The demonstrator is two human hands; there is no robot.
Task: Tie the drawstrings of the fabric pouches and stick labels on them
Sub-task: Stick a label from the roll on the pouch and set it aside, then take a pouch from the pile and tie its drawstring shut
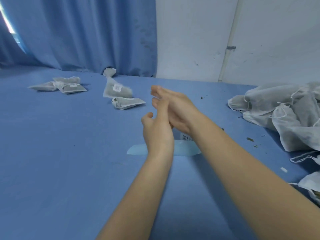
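Two bare forearms reach in from 5 and 6 o'clock over the blue table (60, 161); the left hand (155, 130) and right hand (174, 108) meet near the centre of the view, palm against palm with fingers straight, holding nothing, the right hand's fingertips blurred. Just under the wrists a pale blue label backing sheet (138, 149) lies flat on the table, with one white printed label (186, 137) showing beside the right wrist. At 3 o'clock, reaching to the right edge, sits a heap of white fabric pouches (280, 110), their drawstrings (301, 157) trailing loose; green crumbs (250, 139) lie scattered near it. Farther off, at 11 o'clock from the hands, two labelled pouches (121, 94) rest touching each other; well apart at 10 o'clock lies a second labelled pair (65, 85); one more pouch (109, 72) sits against the blue curtain (78, 32), with the white wall (199, 40) at 1 o'clock.
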